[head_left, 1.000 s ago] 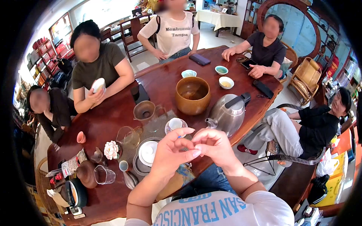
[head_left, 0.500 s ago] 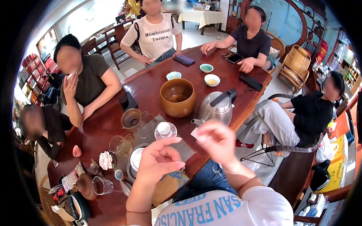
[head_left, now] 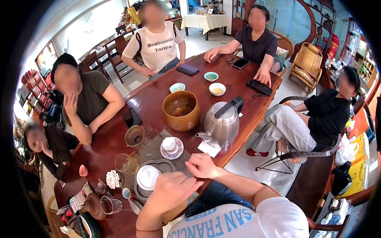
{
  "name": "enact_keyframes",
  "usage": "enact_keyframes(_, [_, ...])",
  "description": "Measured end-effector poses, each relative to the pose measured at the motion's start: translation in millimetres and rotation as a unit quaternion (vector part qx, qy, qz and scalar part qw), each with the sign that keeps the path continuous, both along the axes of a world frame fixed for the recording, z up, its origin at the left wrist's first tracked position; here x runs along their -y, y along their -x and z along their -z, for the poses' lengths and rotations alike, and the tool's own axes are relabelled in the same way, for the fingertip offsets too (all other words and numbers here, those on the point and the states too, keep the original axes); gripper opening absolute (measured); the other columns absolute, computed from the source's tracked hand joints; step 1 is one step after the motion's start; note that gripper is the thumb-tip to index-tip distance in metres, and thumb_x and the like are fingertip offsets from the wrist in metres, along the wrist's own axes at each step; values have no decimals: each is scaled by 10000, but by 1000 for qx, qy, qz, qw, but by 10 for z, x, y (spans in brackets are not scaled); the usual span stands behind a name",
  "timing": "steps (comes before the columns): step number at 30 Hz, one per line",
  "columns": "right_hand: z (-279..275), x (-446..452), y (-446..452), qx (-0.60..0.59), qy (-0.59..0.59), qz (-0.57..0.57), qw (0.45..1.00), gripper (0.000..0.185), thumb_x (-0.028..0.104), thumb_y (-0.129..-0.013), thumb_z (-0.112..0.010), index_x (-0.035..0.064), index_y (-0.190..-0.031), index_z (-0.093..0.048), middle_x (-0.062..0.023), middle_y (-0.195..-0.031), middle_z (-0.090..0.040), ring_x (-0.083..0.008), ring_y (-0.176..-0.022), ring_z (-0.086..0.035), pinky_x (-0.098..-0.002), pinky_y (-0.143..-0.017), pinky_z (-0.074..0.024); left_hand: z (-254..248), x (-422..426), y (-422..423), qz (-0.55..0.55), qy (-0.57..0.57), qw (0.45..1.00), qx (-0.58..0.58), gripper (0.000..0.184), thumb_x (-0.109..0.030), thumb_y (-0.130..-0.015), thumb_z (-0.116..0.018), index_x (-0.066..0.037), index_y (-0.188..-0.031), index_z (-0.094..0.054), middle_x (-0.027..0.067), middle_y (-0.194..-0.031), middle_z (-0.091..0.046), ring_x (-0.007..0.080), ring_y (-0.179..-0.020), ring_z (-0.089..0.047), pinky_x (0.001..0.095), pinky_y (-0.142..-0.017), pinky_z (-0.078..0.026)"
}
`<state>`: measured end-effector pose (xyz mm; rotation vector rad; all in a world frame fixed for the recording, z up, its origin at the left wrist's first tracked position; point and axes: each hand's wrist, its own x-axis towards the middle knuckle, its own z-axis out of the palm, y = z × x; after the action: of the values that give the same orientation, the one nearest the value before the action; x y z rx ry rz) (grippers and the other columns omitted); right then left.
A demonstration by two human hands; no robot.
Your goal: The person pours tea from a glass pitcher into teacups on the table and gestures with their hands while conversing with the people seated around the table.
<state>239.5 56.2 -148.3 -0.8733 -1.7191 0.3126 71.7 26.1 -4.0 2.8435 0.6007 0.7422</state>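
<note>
My left hand (head_left: pixel 170 190) is over the table's near edge, beside a white lidded cup (head_left: pixel 148 177) on a grey metal tray (head_left: pixel 162 165). Its fingers point right, and the palm side is hidden. Just right of it, my right hand (head_left: pixel 202 166) hovers with bent fingers whose tips are partly hidden. A small white paper (head_left: pixel 209 149) lies beyond the right hand, by the spout of a steel kettle (head_left: pixel 220 126). The kettle stands right of a brown bowl (head_left: pixel 181 111). A white cup (head_left: pixel 170 145) sits on a patterned saucer (head_left: pixel 178 153).
Several people sit or stand around the wooden table (head_left: pixel 107 139). Near the left lie a white flower (head_left: pixel 113 179), a glass cup (head_left: pixel 111 204) and a small pink cup (head_left: pixel 83 171). Small bowls (head_left: pixel 217 89) and phones (head_left: pixel 187 69) are at the far side.
My hands parted, then both moved lower toward the near edge. The white paper, first at my right hand, now lies by the kettle. The seated person at left lowered a hand from mouth to chin.
</note>
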Motion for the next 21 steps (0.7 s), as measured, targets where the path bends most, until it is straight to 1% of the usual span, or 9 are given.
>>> enact_keyframes(4, [-39,16,-67,-14,-2,6,1000,189,78,-772,-661,48,-646,-523,-97,-579,-487,-283,-497,-503,-380,-433,-379,-116,-8,-52,-23,-35,995,95,336,-250,-673,-780,-25,-884,-648,98,-776,-647,256,-695,-632,336,-590,-497])
enact_keyframes(6, [-192,90,-95,-9,-54,7,998,96,76,-746,-674,27,-768,-593,-121,-703,-562,-288,-604,-561,-361,-519,-445,-161,-40,-27,-45,-101,981,158,440,-283,-662,-791,-11,-970,-636,121,-867,-663,294,-787,-648,354,-672,-523])
enact_keyframes(7, [-410,142,-95,-18,-93,11,995,120,75,-738,-677,16,-815,-607,-133,-750,-579,-294,-641,-574,-358,-551,-462,-93,-53,70,-56,-101,982,151,598,-409,-714,-749,22,-1094,-583,164,-1040,-638,352,-973,-609,441,-864,-484])
enact_keyframes(9, [-653,207,-176,-20,-154,5,988,305,88,-707,-691,-27,-980,-618,-173,-921,-611,-326,-782,-601,-369,-683,-499,-168,-41,139,-129,-146,964,181,678,-443,-736,-723,29,-1184,-535,167,-1119,-608,359,-1047,-571,483,-926,-434])
enact_keyframes(10, [-864,257,-213,-9,-214,66,975,320,133,-707,-687,-21,-980,-623,-171,-926,-622,-324,-793,-605,-389,-697,-497,-187,-28,182,-165,-165,953,193,719,-460,-747,-710,33,-1229,-510,169,-1158,-594,362,-1084,-552,503,-957,-410])
enact_keyframes(11, [-979,282,-290,0,-244,100,964,363,186,-718,-671,-16,-1015,-616,-163,-967,-627,-318,-836,-597,-398,-748,-485,-137,-56,255,-180,-143,954,191,870,-597,-783,-608,13,-1354,-367,192,-1309,-485,399,-1229,-432,587,-1053,-231])
enact_keyframes(16, [-1136,161,-440,-112,-228,193,948,550,265,-750,-643,-23,-1196,-500,-228,-1235,-470,-341,-1120,-461,-413,-952,-370,-108,-109,333,-219,-165,945,181,1028,-753,-736,-506,-58,-1440,-227,207,-1449,-298,449,-1328,-273,638,-1062,-85])
enact_keyframes(19, [-1113,207,-399,-55,-223,146,962,595,295,-757,-652,-22,-1227,-472,-230,-1280,-431,-347,-1168,-428,-420,-989,-339,-116,-102,294,-205,-166,951,161,1086,-789,-689,-520,-73,-1450,-222,209,-1457,-284,464,-1341,-235,647,-1058,-55])
enact_keyframes(21, [-1138,144,-393,-84,-197,150,965,603,321,-761,-652,-20,-1225,-473,-232,-1278,-434,-352,-1173,-427,-424,-994,-334,-115,-76,274,-202,-171,954,142,1125,-813,-655,-527,-85,-1456,-216,210,-1466,-266,478,-1349,-205,652,-1055,-33])
